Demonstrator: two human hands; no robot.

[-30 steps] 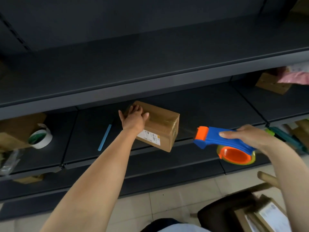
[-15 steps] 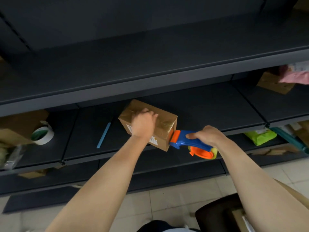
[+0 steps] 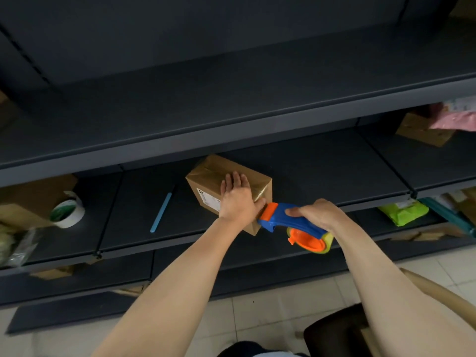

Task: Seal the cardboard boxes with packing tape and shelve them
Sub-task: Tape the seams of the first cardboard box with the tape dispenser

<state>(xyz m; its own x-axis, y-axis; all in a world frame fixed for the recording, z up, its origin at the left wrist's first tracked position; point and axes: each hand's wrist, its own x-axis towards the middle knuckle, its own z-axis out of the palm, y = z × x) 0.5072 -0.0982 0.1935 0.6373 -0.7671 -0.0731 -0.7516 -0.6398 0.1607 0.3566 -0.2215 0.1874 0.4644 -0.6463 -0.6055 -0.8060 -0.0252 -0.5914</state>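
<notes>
My left hand [image 3: 238,199] lies flat on top of the box [image 3: 213,176]. The fingers are straight and close together, and the thumb is spread toward the box's near right corner. The box sits under my palm on the shelf [image 3: 322,171], turned at an angle. A white label shows on the side facing me, just left of my wrist. The box is closed and its top shines with tape; I cannot see what is inside.

My right hand [image 3: 316,215] grips the dispenser [image 3: 282,219], fingers curled over its blue handle. The dispenser's orange front end meets the box's near right corner, right beside my left thumb. Its orange hub and yellowish roll hang under my right wrist, out past the shelf's front edge.

Left of my left hand a thin blue stick [image 3: 161,212] lies on the same shelf, apart from the box. Further left a white tape roll [image 3: 67,213] with a green inside leans against a big box [image 3: 33,194].

Right of my right hand, on the shelf below, lies a lime-green packet [image 3: 401,211]. Well beyond that hand, up and to the right, stands a far box [image 3: 422,130] with a pink bag [image 3: 458,119] against it.
</notes>
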